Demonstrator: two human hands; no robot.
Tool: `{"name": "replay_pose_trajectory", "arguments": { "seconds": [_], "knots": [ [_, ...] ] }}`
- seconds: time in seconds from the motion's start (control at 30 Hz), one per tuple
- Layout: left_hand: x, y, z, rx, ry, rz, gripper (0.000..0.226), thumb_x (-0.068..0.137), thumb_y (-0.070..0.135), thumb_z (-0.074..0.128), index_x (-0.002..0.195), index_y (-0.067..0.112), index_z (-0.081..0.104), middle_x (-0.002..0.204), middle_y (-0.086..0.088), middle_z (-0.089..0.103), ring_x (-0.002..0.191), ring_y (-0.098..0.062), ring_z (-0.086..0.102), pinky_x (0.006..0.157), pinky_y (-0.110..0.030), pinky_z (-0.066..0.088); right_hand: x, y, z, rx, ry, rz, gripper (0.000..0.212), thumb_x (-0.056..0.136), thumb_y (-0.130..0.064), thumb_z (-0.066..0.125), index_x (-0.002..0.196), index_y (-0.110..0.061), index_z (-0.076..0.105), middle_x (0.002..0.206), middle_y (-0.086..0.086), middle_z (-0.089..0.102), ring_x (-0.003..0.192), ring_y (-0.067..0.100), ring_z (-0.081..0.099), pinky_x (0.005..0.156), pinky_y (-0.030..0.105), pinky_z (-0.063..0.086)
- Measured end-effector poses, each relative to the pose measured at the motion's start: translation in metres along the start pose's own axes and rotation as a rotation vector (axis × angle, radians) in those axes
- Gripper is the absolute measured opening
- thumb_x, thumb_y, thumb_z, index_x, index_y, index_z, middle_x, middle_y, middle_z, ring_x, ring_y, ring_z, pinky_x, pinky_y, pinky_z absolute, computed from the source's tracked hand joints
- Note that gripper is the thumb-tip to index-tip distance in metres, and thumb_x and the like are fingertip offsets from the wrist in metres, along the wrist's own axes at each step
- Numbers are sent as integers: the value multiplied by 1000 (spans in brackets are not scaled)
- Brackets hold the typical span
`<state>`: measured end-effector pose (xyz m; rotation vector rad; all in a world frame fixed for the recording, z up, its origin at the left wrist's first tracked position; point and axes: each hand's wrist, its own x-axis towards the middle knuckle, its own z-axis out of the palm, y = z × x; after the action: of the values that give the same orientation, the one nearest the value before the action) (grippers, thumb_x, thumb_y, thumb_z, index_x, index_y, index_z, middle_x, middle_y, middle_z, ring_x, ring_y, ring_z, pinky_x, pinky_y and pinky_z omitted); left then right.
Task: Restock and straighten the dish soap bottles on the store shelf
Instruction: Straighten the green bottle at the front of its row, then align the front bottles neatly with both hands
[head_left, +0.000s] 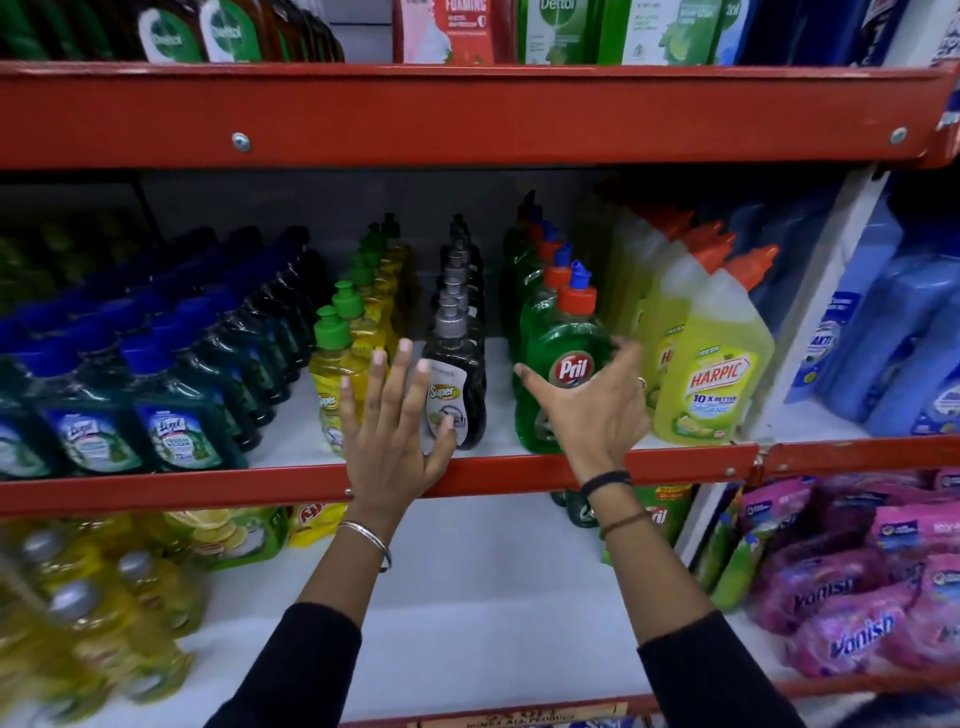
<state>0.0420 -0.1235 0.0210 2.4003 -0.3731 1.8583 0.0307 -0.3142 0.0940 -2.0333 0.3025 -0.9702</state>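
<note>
On the middle shelf (291, 441) stand rows of dish soap. A row of yellow bottles with green caps (335, 374) runs back beside a row of black Super bottles (454, 384), then a row of green Pril bottles (563, 364). My left hand (392, 431) is spread flat, fingers apart, between the front yellow bottle and the front black bottle, its thumb against the black one. My right hand (597, 410) curls around the lower front of the foremost Pril bottle, thumb to its left, fingers to its right.
Yellow Harpic bottles (711, 364) stand right of the Pril row, blue bottles (893, 332) beyond them. Dark blue-capped bottles (171, 395) fill the left. A red shelf rail (156, 488) runs in front. Pink Vanish packs (852, 597) and yellow bottles (104, 613) lie below.
</note>
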Motion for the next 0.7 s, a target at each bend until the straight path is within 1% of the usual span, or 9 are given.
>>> {"name": "replay_pose_trajectory", "arguments": {
  "seconds": [0.17, 0.23, 0.3, 0.33, 0.4, 0.5, 0.6, 0.67, 0.7],
  "knots": [
    [1, 3, -3, -33, -31, -14, 68, 92, 38, 45, 151, 18, 18, 163, 5, 6, 150, -20, 9, 121, -48, 6, -8, 4, 1, -42, -52, -64, 98, 54, -74, 71, 124, -12, 39, 119, 11, 59, 104, 29, 61, 73, 42, 55],
    [3, 9, -8, -119, -31, -64, 61, 93, 35, 43, 148, 14, 25, 161, 2, 16, 150, -19, 11, 121, -46, 8, -10, 9, -5, 1, -88, -63, 89, 64, -72, 64, 126, -12, 40, 120, 7, 58, 104, 25, 60, 73, 38, 53],
    [7, 23, -13, -351, -39, -115, 52, 96, 30, 42, 142, 9, 34, 153, -6, 32, 148, -19, 18, 120, -43, 19, -12, 15, -13, 261, -154, 26, 71, 77, -65, 56, 125, -13, 43, 117, 1, 56, 103, 19, 59, 80, 37, 51],
    [10, 33, -18, -503, -65, -136, 48, 96, 27, 42, 140, 7, 37, 149, -7, 36, 146, -18, 25, 118, -42, 25, -12, 20, -17, 435, -191, 98, 66, 81, -63, 49, 125, -14, 44, 117, 0, 56, 104, 16, 58, 89, 41, 51],
    [16, 64, -30, -784, -156, -228, 46, 98, 27, 39, 140, 8, 40, 148, -5, 41, 141, -14, 33, 115, -38, 33, -13, 28, -25, 672, -265, 232, 81, 74, -77, 38, 128, -18, 44, 127, 4, 55, 115, 16, 53, 106, 44, 41],
    [30, 119, -46, -1062, -317, -600, 56, 98, 45, 27, 145, 17, 34, 153, 8, 32, 142, -1, 26, 117, -24, 24, -11, 33, -33, 823, -438, 363, 125, 42, -100, 31, 140, -22, 36, 144, 5, 44, 129, 16, 41, 112, 41, 28],
    [46, 145, -43, -1142, -426, -962, 67, 89, 69, 16, 148, 36, 17, 156, 18, 17, 144, 3, 13, 121, -29, 15, -10, 32, -38, 905, -557, 370, 135, 33, -102, 31, 143, -23, 33, 152, 6, 36, 138, 18, 32, 116, 44, 19],
    [54, 142, -33, -1142, -431, -1042, 85, 79, 84, 10, 150, 37, 15, 159, 13, 17, 146, -4, 16, 119, -31, 18, -11, 32, -38, 917, -591, 355, 135, 33, -102, 28, 142, -24, 35, 154, 6, 32, 142, 19, 27, 117, 45, 15],
    [57, 139, -29, -1165, -447, -1059, 86, 80, 84, 8, 151, 36, 15, 160, 10, 19, 146, -7, 19, 116, -29, 21, -12, 33, -38, 916, -602, 350, 135, 33, -102, 27, 142, -23, 35, 155, 6, 31, 143, 19, 25, 117, 46, 14]
  ]
}}
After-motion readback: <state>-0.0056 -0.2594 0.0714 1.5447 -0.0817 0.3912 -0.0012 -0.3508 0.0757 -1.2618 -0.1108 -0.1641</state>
